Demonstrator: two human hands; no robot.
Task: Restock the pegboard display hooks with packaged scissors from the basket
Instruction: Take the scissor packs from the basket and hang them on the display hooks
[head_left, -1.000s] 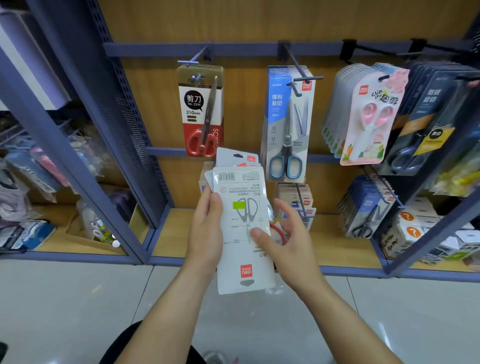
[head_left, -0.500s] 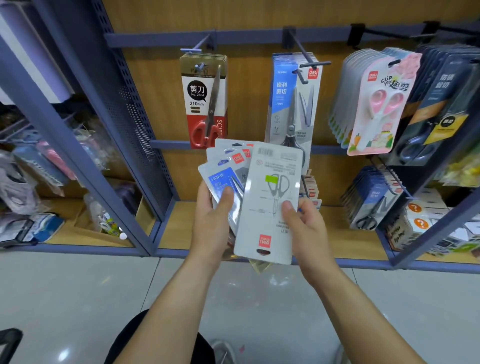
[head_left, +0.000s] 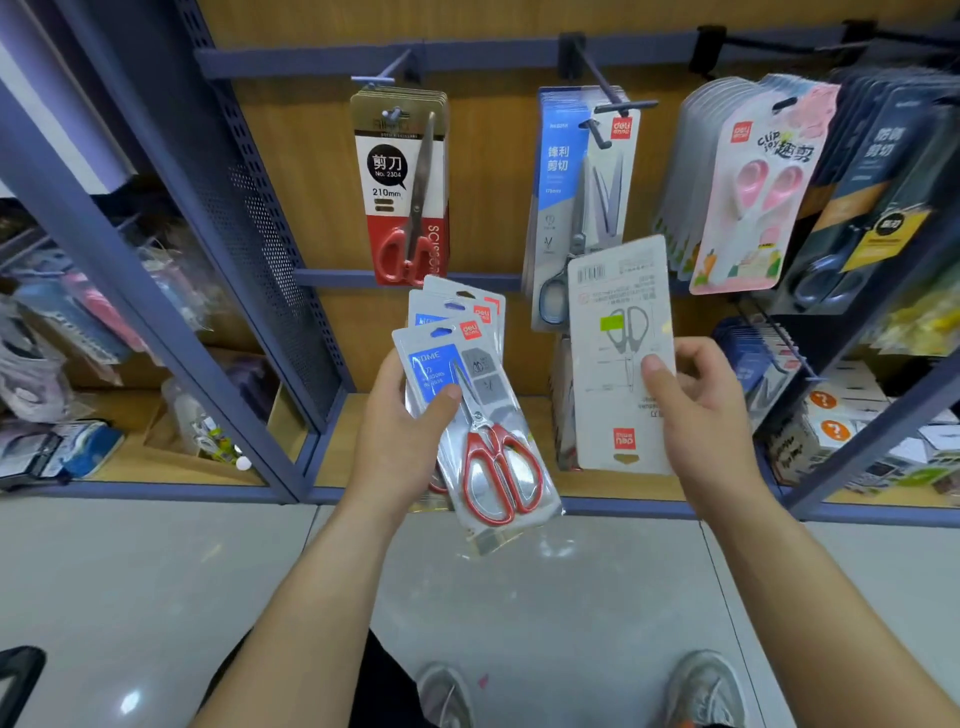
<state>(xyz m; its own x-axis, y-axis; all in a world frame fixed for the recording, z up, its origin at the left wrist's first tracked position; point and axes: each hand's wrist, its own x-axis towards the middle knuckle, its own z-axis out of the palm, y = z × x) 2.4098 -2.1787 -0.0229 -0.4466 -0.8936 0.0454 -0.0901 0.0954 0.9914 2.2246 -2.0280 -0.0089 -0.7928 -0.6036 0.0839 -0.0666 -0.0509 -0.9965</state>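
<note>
Scissor packs (head_left: 488, 457), rear ones mostly hidden, sit gripped in left hand (head_left: 400, 441); right hand (head_left: 701, 415) pinches a reversed pack (head_left: 613, 332), scissors unseen.

The fanned packs (head_left: 467, 374) are clear and silvery. Each has a bright blue label panel, grey squares and a red logo tab, and the front one holds scissors with red-rimmed silver handles. Just right of them, the single pack (head_left: 618, 364) shows a white back with a black barcode, a grey line drawing, a lime-green patch and a red logo square.

Above the fanned packs hangs a banded card (head_left: 400, 187) in gold, white and red, with a black round badge. Up and to their right is a blue-and-white card (head_left: 582, 208). Farther right are a pale pink pack (head_left: 753, 197) with pink handles and dark packs (head_left: 878, 208) bearing a yellow label.

Behind them the back panel (head_left: 493, 182) is tan wood grain and the rails (head_left: 311, 57) are slate blue. To their left, the side panel (head_left: 249, 249) is the same blue, dotted with fine holes. Below them the floor (head_left: 571, 597) is pale grey.
</note>
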